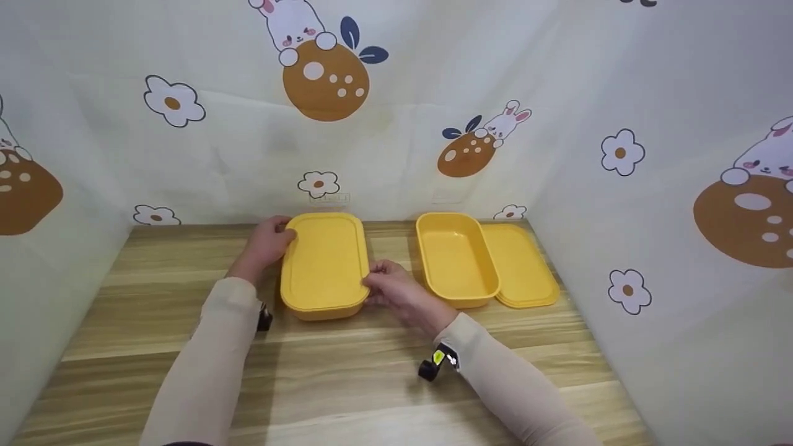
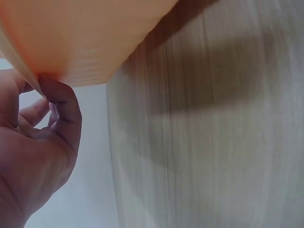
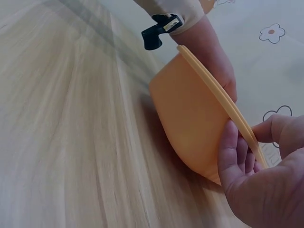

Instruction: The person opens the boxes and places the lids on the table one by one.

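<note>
A yellow lidded food container [image 1: 325, 263] sits on the wooden table between both hands. Its lid covers the top, and the rims look close together in the right wrist view. At its far left side my left hand [image 1: 269, 241] pinches the rim between thumb and fingers; in the left wrist view the bent fingers [image 2: 64, 107] lie under the edge. My right hand [image 1: 399, 288] grips the right rim near the front, thumb on top and fingers [image 3: 230, 149] beneath against the wall. The container's right wall [image 3: 190, 118] shows in the right wrist view.
To the right stands an uncovered yellow food container [image 1: 458, 260] with nothing visible inside. Another yellow lid [image 1: 523, 266] lies flat against its right side. Patterned cloth walls [image 1: 396, 155] border the wooden table [image 1: 347, 384] at the back and both sides.
</note>
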Tool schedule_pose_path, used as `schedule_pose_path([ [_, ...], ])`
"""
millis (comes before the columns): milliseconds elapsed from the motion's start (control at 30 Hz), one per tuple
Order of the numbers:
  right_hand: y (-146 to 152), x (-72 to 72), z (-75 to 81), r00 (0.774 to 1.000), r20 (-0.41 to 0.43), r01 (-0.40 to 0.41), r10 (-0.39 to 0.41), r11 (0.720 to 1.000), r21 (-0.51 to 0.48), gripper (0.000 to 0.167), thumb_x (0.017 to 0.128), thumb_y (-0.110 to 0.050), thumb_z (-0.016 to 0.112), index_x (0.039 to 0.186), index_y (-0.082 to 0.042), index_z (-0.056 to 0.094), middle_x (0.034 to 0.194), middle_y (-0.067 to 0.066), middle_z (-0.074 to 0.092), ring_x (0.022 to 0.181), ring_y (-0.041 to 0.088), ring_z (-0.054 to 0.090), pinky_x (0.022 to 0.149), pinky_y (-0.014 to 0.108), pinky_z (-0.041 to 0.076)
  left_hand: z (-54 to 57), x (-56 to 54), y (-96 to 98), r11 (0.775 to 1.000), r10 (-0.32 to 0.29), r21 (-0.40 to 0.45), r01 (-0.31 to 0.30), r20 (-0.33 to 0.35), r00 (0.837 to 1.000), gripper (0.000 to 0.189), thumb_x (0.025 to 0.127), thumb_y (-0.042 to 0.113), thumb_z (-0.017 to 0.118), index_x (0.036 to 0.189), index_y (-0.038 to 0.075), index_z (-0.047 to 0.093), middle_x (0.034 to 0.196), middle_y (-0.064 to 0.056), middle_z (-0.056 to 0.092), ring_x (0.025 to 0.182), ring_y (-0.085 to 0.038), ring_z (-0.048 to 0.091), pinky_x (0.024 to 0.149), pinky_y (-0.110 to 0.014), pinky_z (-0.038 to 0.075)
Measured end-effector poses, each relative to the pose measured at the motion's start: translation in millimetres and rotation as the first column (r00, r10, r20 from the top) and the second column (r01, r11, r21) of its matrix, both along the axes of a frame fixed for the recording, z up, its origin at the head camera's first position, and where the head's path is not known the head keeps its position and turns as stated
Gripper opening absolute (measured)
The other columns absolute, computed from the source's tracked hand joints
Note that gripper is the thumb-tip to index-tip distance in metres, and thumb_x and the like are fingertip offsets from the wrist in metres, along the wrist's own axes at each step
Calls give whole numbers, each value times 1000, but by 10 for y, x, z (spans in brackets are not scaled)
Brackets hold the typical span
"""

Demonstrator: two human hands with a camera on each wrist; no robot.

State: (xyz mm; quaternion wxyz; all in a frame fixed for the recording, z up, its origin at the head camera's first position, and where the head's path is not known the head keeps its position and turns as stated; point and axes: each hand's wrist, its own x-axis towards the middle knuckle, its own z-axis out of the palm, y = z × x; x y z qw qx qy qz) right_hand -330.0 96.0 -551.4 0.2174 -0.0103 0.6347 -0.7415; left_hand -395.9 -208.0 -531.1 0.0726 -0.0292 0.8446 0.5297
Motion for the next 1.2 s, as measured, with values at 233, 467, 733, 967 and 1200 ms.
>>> schedule_pose_path([
  [233,115,62,4,1000,6,-26,26,1000,-3,21,94,5,66,112,-1,56,100,11,65,79,18,68,73,33,62,-6,51,96,1000,-18,-4,18,-25,1000,57,112,20,51,164,-5,43,146,-27,58,120,-32,64,103,-43,57],
  [467,231,173,30,999,18,-38,39,999,-19,26,94,5,66,115,2,52,105,13,66,82,20,72,72,34,63,-30,155,163,1000,-30,6,30,-35,999,55,112,21,52,162,-2,47,133,-23,61,105,-27,66,89,-35,59],
  [733,432,289,25,999,8,-50,50,999,16,24,94,2,68,113,-1,54,101,10,66,79,19,71,72,33,62,-2,276,298,998,-54,15,54,-36,998,51,111,20,56,158,-2,51,122,-19,59,94,-23,64,78,-30,58],
  [967,582,413,26,996,-16,-83,83,996,13,24,94,2,68,110,-3,52,99,10,65,78,20,72,73,34,64,-23,386,396,998,-65,-29,63,-61,996,51,112,21,58,157,0,53,119,-18,60,94,-23,63,78,-30,57],
  [1200,699,517,27,995,-7,-104,104,995,-5,19,93,3,67,104,-5,54,94,8,66,76,19,71,72,35,62,-26,486,495,997,-58,37,61,-72,996,49,111,17,61,157,2,56,114,-16,60,89,-22,63,79,-37,60],
])
